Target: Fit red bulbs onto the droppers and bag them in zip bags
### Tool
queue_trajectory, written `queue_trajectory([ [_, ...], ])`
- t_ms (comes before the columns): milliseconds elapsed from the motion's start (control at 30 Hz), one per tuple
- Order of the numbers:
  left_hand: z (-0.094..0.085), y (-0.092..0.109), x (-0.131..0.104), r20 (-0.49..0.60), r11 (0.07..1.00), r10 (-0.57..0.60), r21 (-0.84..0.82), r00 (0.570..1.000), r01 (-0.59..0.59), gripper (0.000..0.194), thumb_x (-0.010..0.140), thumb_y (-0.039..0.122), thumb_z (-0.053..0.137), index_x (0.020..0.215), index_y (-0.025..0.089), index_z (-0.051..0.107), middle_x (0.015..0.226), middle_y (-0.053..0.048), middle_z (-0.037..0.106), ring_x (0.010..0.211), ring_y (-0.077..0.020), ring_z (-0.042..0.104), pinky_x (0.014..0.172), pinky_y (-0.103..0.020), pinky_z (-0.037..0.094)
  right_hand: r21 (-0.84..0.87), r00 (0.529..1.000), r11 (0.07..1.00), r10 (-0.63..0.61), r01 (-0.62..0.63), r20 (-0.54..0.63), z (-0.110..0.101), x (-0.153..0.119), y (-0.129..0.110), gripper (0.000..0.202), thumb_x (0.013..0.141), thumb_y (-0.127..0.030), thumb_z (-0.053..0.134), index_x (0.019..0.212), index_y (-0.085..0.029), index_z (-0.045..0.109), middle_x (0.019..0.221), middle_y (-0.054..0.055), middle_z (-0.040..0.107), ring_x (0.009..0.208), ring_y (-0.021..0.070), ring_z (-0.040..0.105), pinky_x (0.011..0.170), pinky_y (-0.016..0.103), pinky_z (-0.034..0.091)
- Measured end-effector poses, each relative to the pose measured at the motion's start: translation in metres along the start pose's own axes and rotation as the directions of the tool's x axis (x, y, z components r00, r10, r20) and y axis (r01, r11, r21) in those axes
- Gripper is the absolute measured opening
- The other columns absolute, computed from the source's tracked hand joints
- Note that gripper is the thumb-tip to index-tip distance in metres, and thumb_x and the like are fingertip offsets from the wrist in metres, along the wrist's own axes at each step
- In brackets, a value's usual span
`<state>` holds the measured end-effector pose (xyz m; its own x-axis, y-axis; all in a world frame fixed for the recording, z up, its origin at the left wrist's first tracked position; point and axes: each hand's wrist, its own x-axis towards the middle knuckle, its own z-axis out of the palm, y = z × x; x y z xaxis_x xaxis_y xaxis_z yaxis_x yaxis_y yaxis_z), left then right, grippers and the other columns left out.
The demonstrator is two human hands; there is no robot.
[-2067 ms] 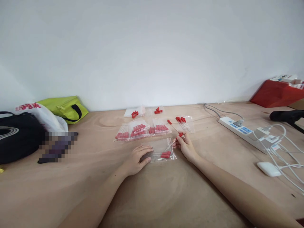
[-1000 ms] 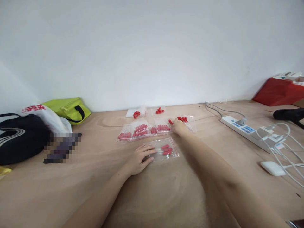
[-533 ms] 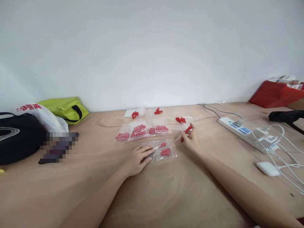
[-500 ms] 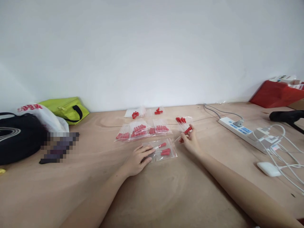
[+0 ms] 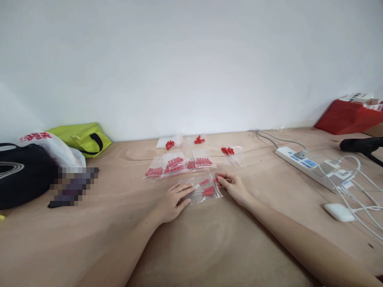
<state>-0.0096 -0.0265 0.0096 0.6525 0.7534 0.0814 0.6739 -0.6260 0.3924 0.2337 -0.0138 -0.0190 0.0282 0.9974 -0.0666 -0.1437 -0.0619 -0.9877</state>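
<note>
A clear zip bag [image 5: 199, 198] lies flat on the table with several red-bulbed droppers [image 5: 208, 191] inside. My left hand [image 5: 174, 200] rests over the bag's left end, fingers stretched out and lying on it, thumb apart. At the bag's right end, by the zip edge, my right hand [image 5: 235, 188] pinches another dropper [image 5: 217, 179] by its red bulb. Its thin clear stem reaches leftward over or into the bag; I cannot tell which. Loose droppers [image 5: 228, 151] lie on a clear bag [image 5: 240, 159] just beyond my right hand.
Filled dropper bags [image 5: 175, 163] overlap behind my left hand. Red bulbs [image 5: 169, 144] and more red bulbs [image 5: 199, 139] lie farther back. A power strip [image 5: 311, 167] with tangled white cables stands right. A green bag [image 5: 80, 137] and black bag [image 5: 26, 175] sit left.
My right hand has moved left and nearer to me with the dropper, from the loose droppers to the bag's right end. My left hand stays on the bag.
</note>
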Motion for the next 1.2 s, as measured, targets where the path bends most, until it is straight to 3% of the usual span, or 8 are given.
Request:
queue_trajectory([
  [200, 0.001, 0.001, -0.001, -0.015, 1.0, -0.011, -0.005, 1.0, 0.011, 0.041, 0.088, 0.029, 0.04, 0.128, 0.025, 0.039, 0.133, -0.002, 0.043, 0.124, -0.0205, 0.036, 0.105, -0.044, 0.024, -0.172, 0.991, 0.983, -0.05, 0.071, 0.121, 0.002, 0.002, 0.005, 0.032, 0.054, -0.037, 0.071, 0.07, -0.017, 0.053, 0.062, -0.003, 0.059, 0.043, 0.0065, 0.047, 0.038, 0.019, 0.038],
  [400, 0.002, 0.0, -0.001, -0.042, 1.0, 0.003, -0.017, 0.999, -0.003, 0.047, 0.087, 0.027, 0.04, 0.133, 0.025, 0.029, 0.135, -0.002, 0.04, 0.123, -0.0205, 0.035, 0.106, -0.043, 0.024, -0.206, 0.974, 0.968, -0.098, 0.141, 0.207, 0.005, 0.005, 0.009, 0.029, 0.063, -0.045, 0.064, 0.072, -0.017, 0.064, 0.063, 0.003, 0.064, 0.058, 0.0165, 0.058, 0.05, 0.029, 0.047],
  [533, 0.002, -0.002, -0.001, -0.043, 1.0, 0.014, -0.021, 0.999, -0.015, 0.044, 0.087, 0.025, 0.041, 0.131, 0.025, 0.035, 0.132, -0.003, 0.044, 0.122, -0.02, 0.037, 0.106, -0.044, 0.024, -0.244, 0.944, 0.959, -0.061, 0.146, 0.323, 0.004, 0.003, 0.007, 0.031, 0.073, -0.044, 0.053, 0.081, -0.016, 0.065, 0.065, 0.002, 0.063, 0.053, 0.0131, 0.056, 0.051, 0.026, 0.045],
  [633, 0.002, -0.002, -0.001, -0.024, 1.0, 0.025, -0.014, 0.999, -0.025, 0.037, 0.087, 0.024, 0.04, 0.124, 0.028, 0.044, 0.132, -0.002, 0.044, 0.122, -0.0197, 0.037, 0.105, -0.045, 0.023, -0.468, 0.972, 0.864, -0.093, 0.187, 0.217, -0.007, 0.012, 0.001, 0.027, 0.076, -0.037, 0.049, 0.087, -0.016, 0.063, 0.064, 0.0, 0.062, 0.045, 0.0102, 0.049, 0.047, 0.024, 0.042],
  [733, 0.002, -0.003, 0.0, -0.017, 1.0, 0.023, -0.005, 1.0, -0.023, 0.034, 0.087, 0.024, 0.041, 0.12, 0.027, 0.049, 0.133, -0.003, 0.043, 0.123, -0.0198, 0.037, 0.105, -0.045, 0.023, -0.772, 0.946, 0.593, -0.323, 0.229, 0.032, -0.025, 0.033, -0.011, 0.02, 0.076, -0.026, 0.048, 0.087, -0.017, 0.062, 0.081, 0.005, 0.063, 0.062, 0.0135, 0.054, 0.063, 0.028, 0.044],
  [900, 0.004, -0.004, -0.001, -0.039, 1.0, 0.023, -0.016, 0.999, -0.024, 0.036, 0.087, 0.025, 0.041, 0.122, 0.027, 0.047, 0.132, -0.003, 0.043, 0.123, -0.02, 0.037, 0.105, -0.046, 0.024, -0.949, 0.921, 0.306, -0.34, -0.08, -0.188, -0.041, 0.07, -0.029, 0.026, 0.08, -0.022, 0.043, 0.099, -0.018, 0.06, 0.099, 0.011, 0.057, 0.087, 0.0216, 0.056, 0.075, 0.031, 0.041],
  [1033, 0.005, -0.005, -0.001, -0.035, 1.0, 0.023, -0.018, 0.999, -0.023, 0.036, 0.087, 0.025, 0.04, 0.123, 0.027, 0.046, 0.132, -0.003, 0.044, 0.123, -0.0199, 0.036, 0.105, -0.045, 0.024, -0.951, 0.921, 0.236, -0.287, -0.2, -0.265, -0.037, 0.088, -0.032, 0.031, 0.083, -0.026, 0.039, 0.105, -0.014, 0.056, 0.101, 0.015, 0.053, 0.087, 0.0245, 0.056, 0.074, 0.034, 0.041],
  [1200, 0.006, -0.006, -0.001, -0.035, 0.999, 0.027, -0.018, 0.999, -0.027, 0.036, 0.087, 0.025, 0.04, 0.123, 0.027, 0.047, 0.131, -0.003, 0.045, 0.123, -0.0204, 0.037, 0.105, -0.045, 0.025, -0.91, 0.903, 0.317, -0.247, -0.267, -0.351, -0.034, 0.099, -0.03, 0.034, 0.083, -0.034, 0.039, 0.098, -0.01, 0.058, 0.101, 0.019, 0.052, 0.088, 0.0276, 0.056, 0.075, 0.038, 0.041],
])
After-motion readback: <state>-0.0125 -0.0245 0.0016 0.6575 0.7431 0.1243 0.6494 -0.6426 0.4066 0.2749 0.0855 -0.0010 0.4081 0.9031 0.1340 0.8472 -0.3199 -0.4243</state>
